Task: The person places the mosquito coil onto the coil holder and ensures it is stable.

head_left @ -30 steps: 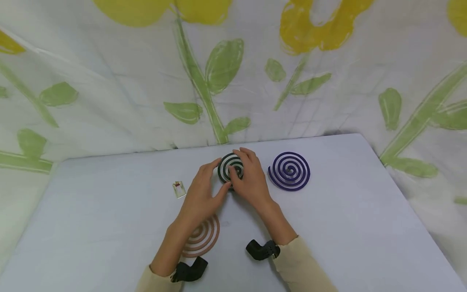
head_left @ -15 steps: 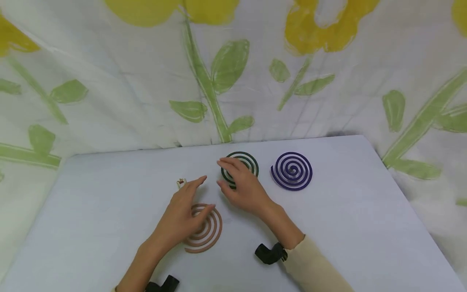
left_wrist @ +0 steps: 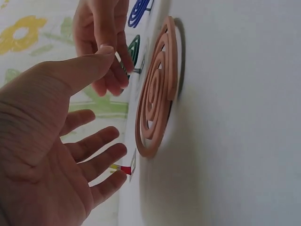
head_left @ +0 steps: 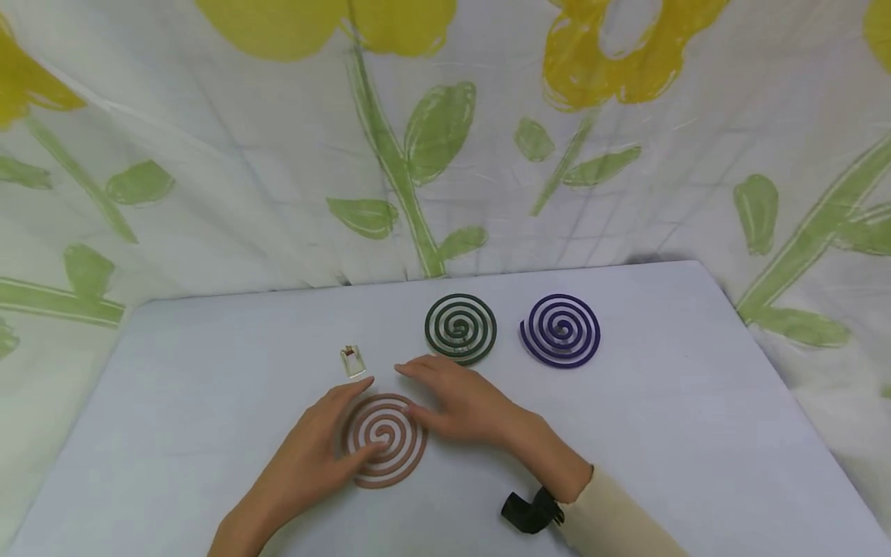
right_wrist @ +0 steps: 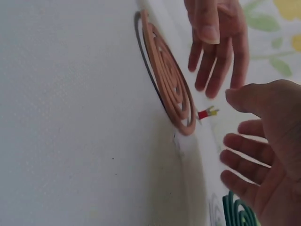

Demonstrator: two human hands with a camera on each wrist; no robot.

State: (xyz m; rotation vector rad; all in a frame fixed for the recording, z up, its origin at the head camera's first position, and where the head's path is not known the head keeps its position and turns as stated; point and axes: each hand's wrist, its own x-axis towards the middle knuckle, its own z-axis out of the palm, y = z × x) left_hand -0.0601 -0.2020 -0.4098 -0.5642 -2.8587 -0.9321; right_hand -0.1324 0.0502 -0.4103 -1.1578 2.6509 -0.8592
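A brown mosquito coil [head_left: 384,435] lies flat on the white table. My left hand [head_left: 306,456] hovers over its left side, thumb stretched across the rings in the head view. From the right, my right hand [head_left: 462,402] reaches over the coil's upper right edge. In both wrist views the fingers of each hand are spread or loosely bent, with nothing between them, and appear apart from the brown coil [left_wrist: 153,99]. Beyond the hands are a green coil [head_left: 460,328] and a purple coil [head_left: 561,330]. A small gold-coloured frame [head_left: 353,361] with a red part is near the left fingertips.
The white tabletop [head_left: 696,433] extends to both sides. Behind its far edge hangs a white sheet [head_left: 264,139] painted with yellow flowers and green leaves. A black wrist camera [head_left: 532,512] sits at the right cuff. In the left wrist view, thin supports show beneath the green and purple coils.
Both hands have left the green coil and moved back toward the person, to the brown coil. The left hand moved first, the right followed. The green coil is now fully uncovered.
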